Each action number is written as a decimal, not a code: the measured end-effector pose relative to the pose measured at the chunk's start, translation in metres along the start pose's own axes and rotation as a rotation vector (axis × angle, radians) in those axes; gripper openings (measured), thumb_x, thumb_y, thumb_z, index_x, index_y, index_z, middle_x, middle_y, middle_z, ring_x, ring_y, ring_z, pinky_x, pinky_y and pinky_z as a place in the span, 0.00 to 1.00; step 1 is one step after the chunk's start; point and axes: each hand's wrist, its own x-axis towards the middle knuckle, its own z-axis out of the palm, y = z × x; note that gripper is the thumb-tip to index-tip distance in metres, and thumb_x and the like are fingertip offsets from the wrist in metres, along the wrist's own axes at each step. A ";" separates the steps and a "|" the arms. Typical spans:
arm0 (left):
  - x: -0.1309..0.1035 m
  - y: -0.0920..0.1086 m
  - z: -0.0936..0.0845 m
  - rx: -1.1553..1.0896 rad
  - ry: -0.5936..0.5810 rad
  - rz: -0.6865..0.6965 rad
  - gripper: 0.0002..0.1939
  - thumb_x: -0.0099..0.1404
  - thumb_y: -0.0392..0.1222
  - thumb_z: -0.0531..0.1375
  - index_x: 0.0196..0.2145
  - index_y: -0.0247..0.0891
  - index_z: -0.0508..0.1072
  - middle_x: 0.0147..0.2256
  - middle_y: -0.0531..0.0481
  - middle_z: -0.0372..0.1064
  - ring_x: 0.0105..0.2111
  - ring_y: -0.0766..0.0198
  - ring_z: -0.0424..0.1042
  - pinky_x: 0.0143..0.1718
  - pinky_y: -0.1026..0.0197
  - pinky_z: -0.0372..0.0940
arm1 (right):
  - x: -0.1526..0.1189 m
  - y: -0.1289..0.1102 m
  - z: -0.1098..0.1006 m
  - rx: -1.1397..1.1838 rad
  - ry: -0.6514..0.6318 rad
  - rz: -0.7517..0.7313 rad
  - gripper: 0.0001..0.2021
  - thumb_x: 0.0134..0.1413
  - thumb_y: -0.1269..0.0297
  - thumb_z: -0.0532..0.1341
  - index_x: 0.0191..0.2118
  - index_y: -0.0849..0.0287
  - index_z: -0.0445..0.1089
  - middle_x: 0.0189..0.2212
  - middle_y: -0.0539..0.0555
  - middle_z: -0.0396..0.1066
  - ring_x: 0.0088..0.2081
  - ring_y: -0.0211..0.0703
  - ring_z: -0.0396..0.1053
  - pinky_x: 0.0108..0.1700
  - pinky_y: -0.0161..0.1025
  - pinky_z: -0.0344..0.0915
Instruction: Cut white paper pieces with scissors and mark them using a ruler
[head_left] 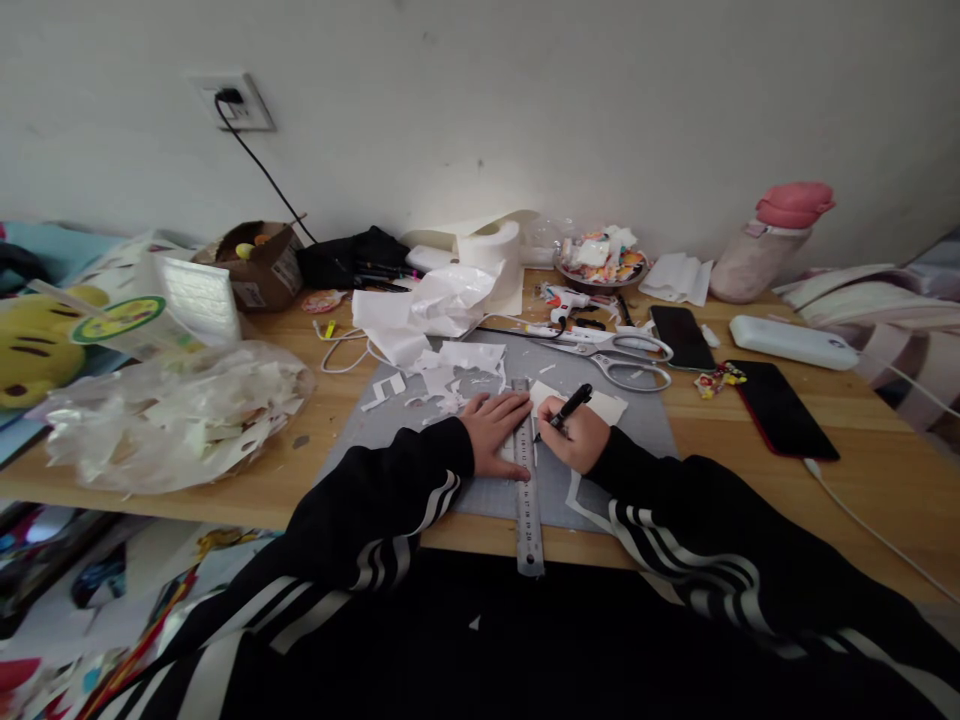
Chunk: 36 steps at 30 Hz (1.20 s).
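Note:
A metal ruler [528, 510] lies lengthwise on a grey cutting mat [472, 500], its near end sticking out past the table edge. My left hand [496, 430] rests flat across the ruler, fingers stretched out and thumb on its lower part. Just right of the ruler, my right hand [574, 440] grips a black marker pen [576, 400] with its tip down by the ruler's edge. White paper [606, 402] lies partly under my right hand. Cut white scraps [457, 370] are scattered beyond my left hand.
Large scissors [611, 350] lie behind my right hand, with a white glue gun [566, 300] beyond. Two phones [784, 410] and a power bank [793, 342] are on the right, near a pink-lidded bottle [772, 240]. A plastic bag of scraps [180, 415] sits left.

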 end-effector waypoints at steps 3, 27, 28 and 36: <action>0.000 -0.001 0.001 0.006 0.006 0.001 0.52 0.49 0.69 0.58 0.64 0.42 0.45 0.63 0.39 0.46 0.63 0.45 0.46 0.61 0.39 0.41 | 0.000 0.001 0.000 0.008 -0.003 -0.004 0.04 0.48 0.66 0.53 0.25 0.55 0.57 0.15 0.44 0.56 0.19 0.35 0.55 0.24 0.33 0.52; -0.004 -0.012 -0.010 -0.019 -0.007 -0.018 0.53 0.46 0.71 0.59 0.63 0.41 0.50 0.62 0.38 0.48 0.61 0.43 0.48 0.60 0.39 0.41 | 0.011 0.023 0.004 0.446 0.261 0.274 0.12 0.49 0.52 0.56 0.29 0.56 0.64 0.19 0.47 0.70 0.25 0.37 0.70 0.32 0.35 0.66; -0.004 -0.012 -0.011 -0.022 -0.006 -0.020 0.53 0.46 0.71 0.59 0.62 0.40 0.51 0.62 0.38 0.48 0.61 0.43 0.49 0.60 0.39 0.42 | 0.010 0.022 0.005 0.428 0.263 0.246 0.12 0.51 0.52 0.55 0.30 0.56 0.64 0.20 0.48 0.71 0.25 0.38 0.70 0.33 0.36 0.66; -0.002 -0.011 -0.010 -0.056 0.053 -0.068 0.55 0.45 0.73 0.58 0.63 0.38 0.49 0.63 0.35 0.46 0.62 0.43 0.48 0.61 0.40 0.42 | 0.007 0.021 0.006 0.055 0.150 -0.018 0.12 0.58 0.58 0.50 0.38 0.56 0.67 0.33 0.54 0.75 0.38 0.43 0.71 0.44 0.42 0.64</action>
